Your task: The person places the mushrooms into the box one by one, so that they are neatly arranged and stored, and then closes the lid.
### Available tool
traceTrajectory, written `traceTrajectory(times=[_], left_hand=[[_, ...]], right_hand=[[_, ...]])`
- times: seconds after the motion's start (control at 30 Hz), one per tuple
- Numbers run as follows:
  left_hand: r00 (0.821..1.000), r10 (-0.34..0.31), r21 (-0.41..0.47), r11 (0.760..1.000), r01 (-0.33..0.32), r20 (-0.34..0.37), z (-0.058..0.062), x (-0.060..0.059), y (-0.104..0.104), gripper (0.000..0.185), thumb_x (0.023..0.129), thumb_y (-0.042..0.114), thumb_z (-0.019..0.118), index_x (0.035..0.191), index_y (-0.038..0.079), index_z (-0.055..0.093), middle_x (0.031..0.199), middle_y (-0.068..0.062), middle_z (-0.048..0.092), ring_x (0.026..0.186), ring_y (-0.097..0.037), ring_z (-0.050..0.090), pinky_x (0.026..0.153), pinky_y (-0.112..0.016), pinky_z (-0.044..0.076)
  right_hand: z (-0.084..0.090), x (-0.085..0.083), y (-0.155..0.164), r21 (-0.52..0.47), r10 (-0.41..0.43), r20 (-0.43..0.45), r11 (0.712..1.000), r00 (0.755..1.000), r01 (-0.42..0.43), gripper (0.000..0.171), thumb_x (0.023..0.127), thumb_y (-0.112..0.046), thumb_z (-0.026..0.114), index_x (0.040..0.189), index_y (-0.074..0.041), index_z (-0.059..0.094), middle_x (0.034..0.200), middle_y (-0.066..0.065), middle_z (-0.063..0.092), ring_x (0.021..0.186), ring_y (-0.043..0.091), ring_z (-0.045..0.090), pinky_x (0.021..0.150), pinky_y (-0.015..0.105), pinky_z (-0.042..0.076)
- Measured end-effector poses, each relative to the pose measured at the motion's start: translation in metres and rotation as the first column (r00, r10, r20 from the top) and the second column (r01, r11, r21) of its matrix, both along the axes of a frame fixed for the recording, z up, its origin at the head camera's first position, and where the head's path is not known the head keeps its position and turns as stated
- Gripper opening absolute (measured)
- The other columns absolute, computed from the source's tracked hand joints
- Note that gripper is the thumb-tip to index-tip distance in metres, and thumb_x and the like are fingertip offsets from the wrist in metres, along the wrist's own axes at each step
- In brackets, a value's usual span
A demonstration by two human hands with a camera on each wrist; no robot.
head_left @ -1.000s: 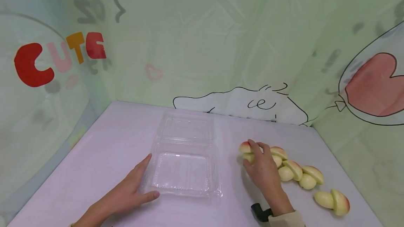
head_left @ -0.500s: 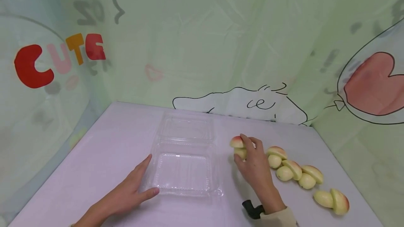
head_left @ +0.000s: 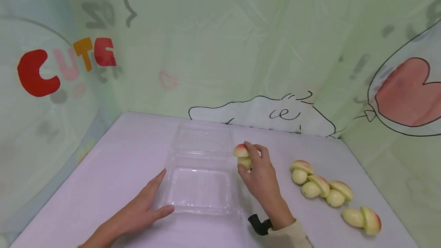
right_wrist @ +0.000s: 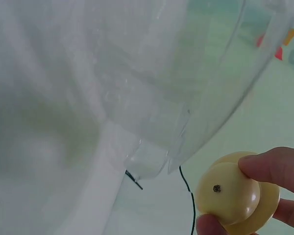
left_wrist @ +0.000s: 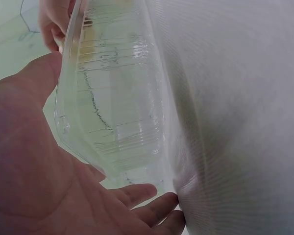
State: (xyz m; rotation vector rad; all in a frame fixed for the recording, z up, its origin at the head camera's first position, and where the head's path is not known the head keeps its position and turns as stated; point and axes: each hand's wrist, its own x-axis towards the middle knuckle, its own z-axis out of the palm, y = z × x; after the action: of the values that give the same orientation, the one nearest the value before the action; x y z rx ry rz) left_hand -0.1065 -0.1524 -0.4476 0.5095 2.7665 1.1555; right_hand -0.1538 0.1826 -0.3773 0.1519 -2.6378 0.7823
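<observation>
While the left hand (head_left: 142,211) lies flat on the table (head_left: 113,156) with straight, relaxed fingers pressed against the near left corner of the clear plastic clamshell box (head_left: 201,186), nothing is gripped by it; in the left wrist view the open palm (left_wrist: 34,171) is seen against the box's transparent wall (left_wrist: 112,107). A mushroom-shaped apple piece (head_left: 242,157), red-skinned on its cap and pale yellow below, is pinched between the thumb and curled fingers of the right hand (head_left: 258,175) and is held in the air just beside the right edge of the box, near the hinge between the tray and its opened lid (head_left: 204,139). In the right wrist view the pale underside of the piece (right_wrist: 235,193), marked by a small dark dot, is seen between the fingertips (right_wrist: 272,164), with the box rim close above it. Four more apple pieces (head_left: 322,188) are laid on the table to the right, well apart from the box, three clustered together and one (head_left: 365,219) set slightly apart nearer the edge.
</observation>
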Motion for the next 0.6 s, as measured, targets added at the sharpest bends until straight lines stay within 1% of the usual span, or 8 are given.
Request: traceTrajectory(times=[0.17,0.4,0.6], left_hand=[[1.0,0.0,0.002,1.0,0.0,-0.001,-0.001,0.0,-0.001,0.103,0.094,0.064,0.065,0.168,0.019,0.009,0.173,-0.01,0.02,0.158,-0.035,0.023,0.121,-0.062,0.027],[1.0,0.0,0.004,1.0,0.0,0.004,0.0,0.0,-0.001,0.103,0.094,0.062,0.066,0.168,0.019,0.009,0.173,-0.011,0.02,0.158,-0.036,0.023,0.121,-0.062,0.026],[1.0,-0.002,0.007,1.0,0.002,0.0,0.001,0.001,-0.001,0.103,0.094,0.064,0.065,0.168,0.018,0.01,0.172,-0.011,0.02,0.158,-0.036,0.023,0.121,-0.062,0.026]], right_hand=[[-0.001,0.0,-0.013,-0.014,0.022,0.003,1.0,1.0,-0.022,0.065,0.088,-0.006,0.078,0.148,-0.008,0.053,0.137,0.022,0.051,0.092,0.032,0.067,0.074,0.04,0.061],[-0.002,0.001,-0.027,-0.029,0.064,-0.006,0.998,0.998,-0.064,0.064,0.087,-0.006,0.079,0.146,-0.009,0.055,0.136,0.021,0.053,0.089,0.03,0.068,0.071,0.038,0.059],[-0.002,0.001,-0.04,-0.02,0.09,-0.011,0.996,0.996,-0.091,0.062,0.087,-0.006,0.079,0.144,-0.01,0.057,0.136,0.02,0.054,0.088,0.028,0.067,0.069,0.036,0.056]])
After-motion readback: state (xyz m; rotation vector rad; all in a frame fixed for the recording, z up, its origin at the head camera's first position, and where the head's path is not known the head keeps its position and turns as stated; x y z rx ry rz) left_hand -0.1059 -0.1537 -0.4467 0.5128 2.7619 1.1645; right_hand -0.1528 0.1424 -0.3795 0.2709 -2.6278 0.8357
